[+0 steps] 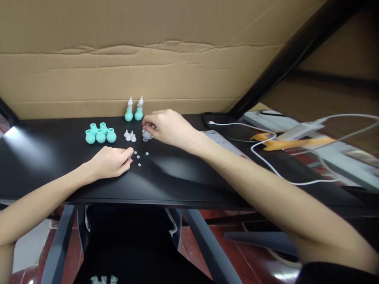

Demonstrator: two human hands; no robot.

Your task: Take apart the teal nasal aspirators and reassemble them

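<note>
On the black table, my left hand (114,161) is closed in a pinch beside several tiny translucent discs (138,157); a small pale piece shows at its fingertips. My right hand (164,125) reaches down over a small pile of translucent parts (146,136), fingers bent and pressed together, and what lies between them is hidden. Several white cone-shaped tips (130,136) stand between the hands and the back. To the left is a group of open-topped teal bulbs (100,136). Two teal bulbs with white tips (138,113) stand upright near the cardboard.
A cardboard sheet (133,79) rises behind the table (177,189). At the right lie a phone-like device (225,144), white cables (266,159) and a yellow tool (296,142). A black frame bar (281,59) slants above them.
</note>
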